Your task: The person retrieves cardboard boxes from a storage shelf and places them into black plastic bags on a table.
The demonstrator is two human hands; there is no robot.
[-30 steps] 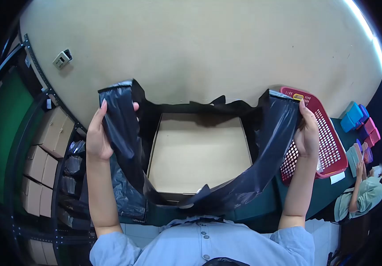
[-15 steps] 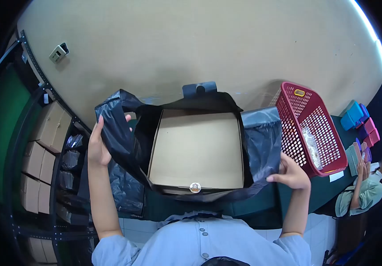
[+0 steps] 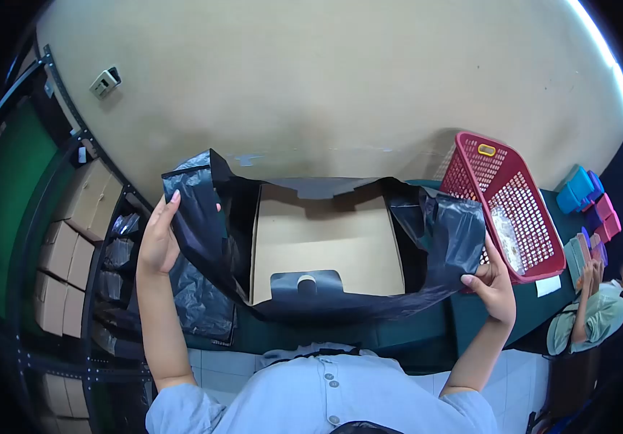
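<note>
A black plastic bag stands spread open before me, with a flat cardboard box lying inside it. My left hand pinches the bag's left side, thumb on the near face and the other fingers mostly behind the plastic. On the opposite side, my right hand grips the bag's right edge between thumb and fingers. The near handle flap with its cut-out stands up over the box's front edge. The far rim sags in the middle over the box's back edge.
A red perforated basket holding a clear packet stands right of the bag. More black plastic bags lie at the left. Shelving with cardboard boxes is further left. At far right a person sits by colourful containers.
The bag's sides are pulled wider apart, my right hand having moved outward. The near handle flap now shows over the box, covering its round sticker, and the far flap has dropped.
</note>
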